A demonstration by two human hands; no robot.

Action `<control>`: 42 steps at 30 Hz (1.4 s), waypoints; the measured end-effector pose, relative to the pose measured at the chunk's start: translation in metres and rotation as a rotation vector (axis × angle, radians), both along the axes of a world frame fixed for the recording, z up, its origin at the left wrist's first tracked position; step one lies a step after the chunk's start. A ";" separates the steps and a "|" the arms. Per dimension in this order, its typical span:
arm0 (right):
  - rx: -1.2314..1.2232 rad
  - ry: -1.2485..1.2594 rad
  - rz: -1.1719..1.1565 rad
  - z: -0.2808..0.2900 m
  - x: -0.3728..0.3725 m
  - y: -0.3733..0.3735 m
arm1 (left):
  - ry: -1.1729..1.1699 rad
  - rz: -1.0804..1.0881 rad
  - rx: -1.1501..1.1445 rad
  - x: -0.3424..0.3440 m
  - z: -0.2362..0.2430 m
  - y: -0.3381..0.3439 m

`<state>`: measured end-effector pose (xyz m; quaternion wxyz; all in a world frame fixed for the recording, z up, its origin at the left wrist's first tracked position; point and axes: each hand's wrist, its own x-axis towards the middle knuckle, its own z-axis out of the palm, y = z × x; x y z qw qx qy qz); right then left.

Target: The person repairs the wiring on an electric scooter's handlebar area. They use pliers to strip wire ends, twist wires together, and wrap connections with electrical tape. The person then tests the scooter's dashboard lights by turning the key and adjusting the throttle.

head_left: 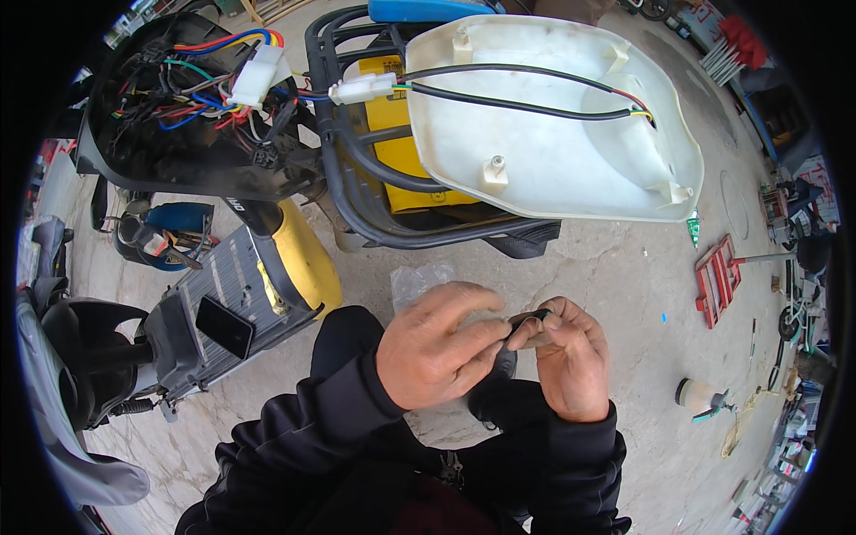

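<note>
My left hand (441, 348) and my right hand (571, 361) meet low in the middle, fingers curled around a small dark piece (526, 317) that is too hidden to name. Beyond them lies an upturned white plastic panel (553, 134), its black-sleeved cable joined by a white connector (361, 88) to wiring. An open black housing (187, 156) at upper left holds bundles of coloured wires and another white connector (254, 78). A clear plastic bag (419, 283) lies on the floor behind my hands.
A black metal rack (366, 234) carries the panel and a yellow item (390, 178). At left are a scooter footboard (192, 303) with a phone (225, 327), and a tool bucket (178, 223). A red stand (713, 281) and a sprayer (691, 397) stand at right.
</note>
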<state>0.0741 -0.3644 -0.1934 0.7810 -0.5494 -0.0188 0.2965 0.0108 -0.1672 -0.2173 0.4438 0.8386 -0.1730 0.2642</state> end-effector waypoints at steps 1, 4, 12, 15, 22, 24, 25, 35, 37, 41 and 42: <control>-0.011 0.007 0.018 -0.001 0.000 -0.001 | -0.016 0.001 0.025 0.001 0.001 0.001; -0.020 0.010 0.047 0.000 -0.001 -0.001 | -0.010 0.004 0.032 0.002 0.002 0.002; -0.565 -0.916 -0.039 0.021 0.000 -0.006 | 0.202 0.111 -0.099 -0.004 -0.003 0.006; -0.643 -1.117 0.108 0.011 -0.006 0.003 | 0.211 0.106 -0.047 -0.005 -0.004 0.006; -0.708 -1.114 0.223 -0.024 -0.014 0.009 | 0.250 0.064 0.024 -0.007 -0.009 0.008; -0.699 -1.171 0.250 -0.027 -0.010 0.008 | 0.275 0.053 0.042 -0.010 -0.014 0.007; -0.693 -1.199 0.264 -0.027 -0.008 0.010 | 0.292 0.050 0.045 -0.011 -0.016 0.007; -0.188 -0.888 0.585 0.010 -0.019 0.005 | 0.786 0.115 -0.473 -0.001 -0.077 0.040; -0.582 -0.789 0.336 0.015 -0.001 -0.045 | 0.838 0.051 -0.847 -0.011 -0.082 0.042; -0.674 -0.461 0.051 -0.058 0.039 -0.140 | 0.810 -0.093 -1.361 -0.025 -0.071 0.039; -0.731 -0.363 0.067 -0.090 0.045 -0.157 | 0.799 -0.112 -1.401 -0.024 -0.065 0.039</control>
